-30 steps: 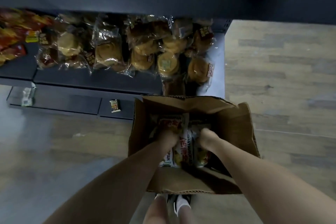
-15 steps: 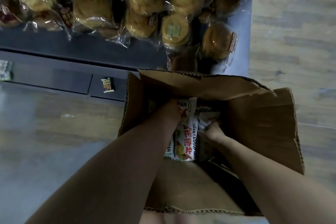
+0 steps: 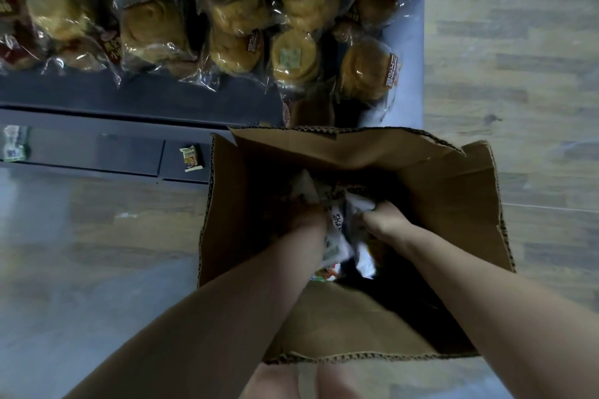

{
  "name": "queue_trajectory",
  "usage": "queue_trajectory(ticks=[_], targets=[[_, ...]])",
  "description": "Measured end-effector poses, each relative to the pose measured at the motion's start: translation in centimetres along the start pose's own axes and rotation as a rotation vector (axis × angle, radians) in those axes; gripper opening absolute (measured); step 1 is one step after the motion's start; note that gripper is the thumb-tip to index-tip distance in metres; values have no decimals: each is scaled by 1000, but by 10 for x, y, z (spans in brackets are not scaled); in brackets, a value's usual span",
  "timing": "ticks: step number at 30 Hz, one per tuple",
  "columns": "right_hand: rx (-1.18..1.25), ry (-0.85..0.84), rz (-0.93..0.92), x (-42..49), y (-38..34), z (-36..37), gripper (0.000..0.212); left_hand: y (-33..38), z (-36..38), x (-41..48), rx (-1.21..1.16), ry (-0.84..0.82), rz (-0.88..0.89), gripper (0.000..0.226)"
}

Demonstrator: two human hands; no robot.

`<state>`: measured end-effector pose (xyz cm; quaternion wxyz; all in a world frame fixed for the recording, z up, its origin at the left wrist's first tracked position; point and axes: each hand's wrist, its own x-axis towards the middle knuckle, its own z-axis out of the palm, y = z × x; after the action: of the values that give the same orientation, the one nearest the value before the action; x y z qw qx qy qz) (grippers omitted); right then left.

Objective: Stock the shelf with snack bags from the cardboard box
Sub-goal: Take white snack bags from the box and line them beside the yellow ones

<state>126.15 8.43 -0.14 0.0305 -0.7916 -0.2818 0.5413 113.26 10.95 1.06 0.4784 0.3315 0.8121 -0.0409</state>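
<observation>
i read this as the pick step: both hands are down inside the open cardboard box (image 3: 453, 191), which stands on the wood floor (image 3: 518, 74) with its far flap right against the front edge of the shelf (image 3: 146, 97). the snack bags (image 3: 334, 236) stand packed together on edge in the middle of the box, white wrappers with printed lettering, and they sit between the two wrists. my right hand (image 3: 385, 220) has its fingers curled over the crumpled white top of one bag, pinching it. my left hand (image 3: 304, 220) is sunk in shadow among the bags on the other side; its fingers are too dark and blurred for me to tell whether they are gripping a bag or only pressing in beside it. nothing from the box has cleared the rim yet, so i judge the task to be at the grab, with the placing not yet done. the shelf above the box is already crowded with clear-wrapped round buns (image 3: 155, 29), piled loosely right up to its front edge, and a small loose packet (image 3: 191, 159) lies on the lower ledge to the left of the box. the next move, as i see it, calls for a firm hold on the bag tops, a straight lift past the standing flaps, and then a reach forward to whatever free spot the shelf offers, without knocking the buns.
</observation>
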Motion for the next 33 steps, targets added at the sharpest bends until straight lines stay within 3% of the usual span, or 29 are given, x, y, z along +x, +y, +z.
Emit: queue_trajectory(ticks=[2,5,9,12,14,18,22,25,26,29,33], targets=[[38,16,69,0,-4,-2,23,-7,5,-5,-30,-106,-9,54],[122,7,137,0,-6,-4,15,-7,0,-16,-35,-192,18,53],[293,18,91,3,1,6,25,3,-12,-12,-229,-298,3,50],[278,37,-13,2,5,16,85,-1,-18,-11,-401,-405,-74,35],[220,33,-56,12,17,23,105,-9,-18,-8,-450,-435,-95,25],[105,91,-241,6,13,20,78,-14,-11,-8,-472,-391,-40,43],[29,140,-381,-6,-6,17,60,-12,-9,-8,-406,-211,98,67],[20,49,-425,-6,-10,21,84,-11,-12,-10,-513,-218,98,68],[11,12,-435,-5,-10,21,82,-10,-12,-9,-556,-210,84,68],[4,-32,-425,-15,-18,21,49,-6,-12,-7,-617,-131,63,62],[-25,44,-508,-21,-23,27,43,-6,-9,7,-530,3,148,56]])
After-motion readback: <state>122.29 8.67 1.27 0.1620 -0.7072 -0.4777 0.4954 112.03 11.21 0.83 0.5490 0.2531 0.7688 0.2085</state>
